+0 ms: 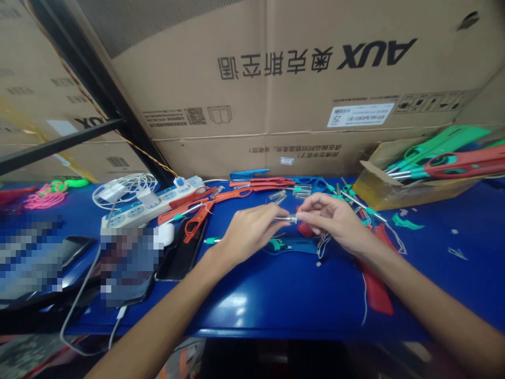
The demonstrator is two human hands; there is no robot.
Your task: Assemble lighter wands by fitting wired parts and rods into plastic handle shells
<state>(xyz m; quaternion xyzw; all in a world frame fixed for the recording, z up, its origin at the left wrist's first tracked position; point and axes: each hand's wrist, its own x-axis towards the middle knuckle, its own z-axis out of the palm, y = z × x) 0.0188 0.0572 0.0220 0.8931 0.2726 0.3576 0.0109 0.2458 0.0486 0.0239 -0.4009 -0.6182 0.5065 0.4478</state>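
My left hand [252,231] is closed in a pinch around a thin metal tube [282,218] that points right. At the tube's end sits a small whitish fitting [293,218], pinched by the fingertips of my right hand [329,218]. Below the hands lies a blue plastic lighter casing [298,246] with a green part on it. A red piece [304,229] shows partly behind my right fingers, and thin white wires [323,245] hang near that hand. Small clear parts [279,197] lie just behind my hands. Under my right forearm, a red casing [376,295] is partly covered.
Orange-red casings [264,183] lie along the back. A cardboard box [379,184] at right holds green and red long-necked lighters. To the left are a power strip [138,209] with chargers, a dark phone [179,258] and cables. A large carton [276,105] stands behind the blue table [244,310].
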